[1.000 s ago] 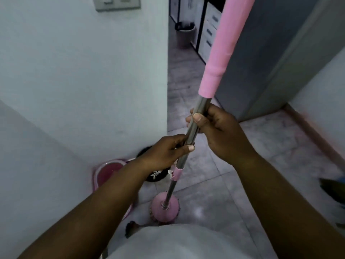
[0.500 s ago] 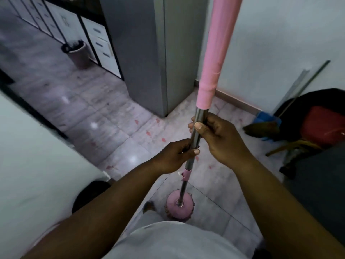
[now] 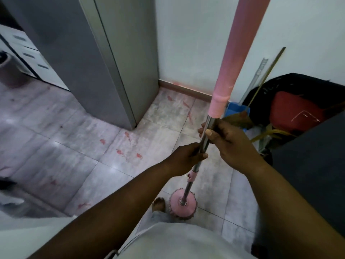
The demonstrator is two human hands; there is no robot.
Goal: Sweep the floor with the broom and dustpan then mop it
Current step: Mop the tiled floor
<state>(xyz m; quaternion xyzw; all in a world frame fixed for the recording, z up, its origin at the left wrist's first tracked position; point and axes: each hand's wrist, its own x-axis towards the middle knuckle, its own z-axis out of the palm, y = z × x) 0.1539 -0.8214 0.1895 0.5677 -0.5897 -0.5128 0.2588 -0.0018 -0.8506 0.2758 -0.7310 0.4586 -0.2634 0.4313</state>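
Note:
I hold a spin mop upright in front of me. Its pink grip sleeve (image 3: 235, 58) runs up out of the frame, and a bare steel shaft comes out below it. My right hand (image 3: 229, 144) is shut on the shaft just under the sleeve. My left hand (image 3: 184, 157) is shut on the shaft a little lower. The round pink mop head (image 3: 182, 204) rests on the tiled floor (image 3: 74, 159) beside my bare foot (image 3: 158, 203). A blue dustpan (image 3: 236, 109) and a broom's brown bristles (image 3: 240, 119) lie against the wall behind my right hand.
A tall grey cabinet (image 3: 89, 58) stands at the back left, in the corner with a white wall (image 3: 190, 40). Two thin rods (image 3: 261, 70) lean on the wall at right above a black bag holding something red (image 3: 295, 113). A bin (image 3: 9, 71) sits far left. Reddish marks dot the tiles.
My view has swung right, from the doorway and the pink bucket to the corner with the cabinet, dustpan and black bag. Both hands keep the same grip on the mop shaft.

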